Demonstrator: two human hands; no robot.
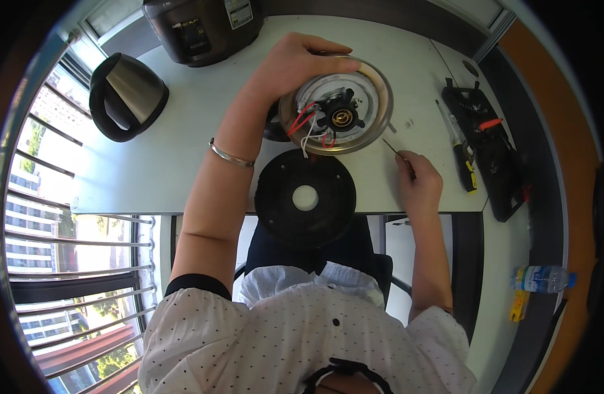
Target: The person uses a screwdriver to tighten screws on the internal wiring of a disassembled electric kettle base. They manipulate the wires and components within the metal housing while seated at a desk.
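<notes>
My left hand point(302, 62) grips the far rim of an upturned round steel appliance point(374, 92), whose exposed underside has a black connector point(343, 117) and red and white wires. My right hand point(420, 177) is closed on a thin metal tool point(392, 147), its tip just below and right of the steel rim. A black round plate point(269, 190) with a centre hole lies at the table's front edge, below the steel piece. A dark object point(272, 130) is partly hidden behind my left arm and the appliance.
A steel kettle point(134, 92) stands at left, a dark appliance point(197, 23) at the back. At right lie a yellow-black screwdriver point(466, 164), a black tool case point(495, 164) and a water bottle point(538, 279). The white table point(138, 184) ends at my lap; a barred window is at left.
</notes>
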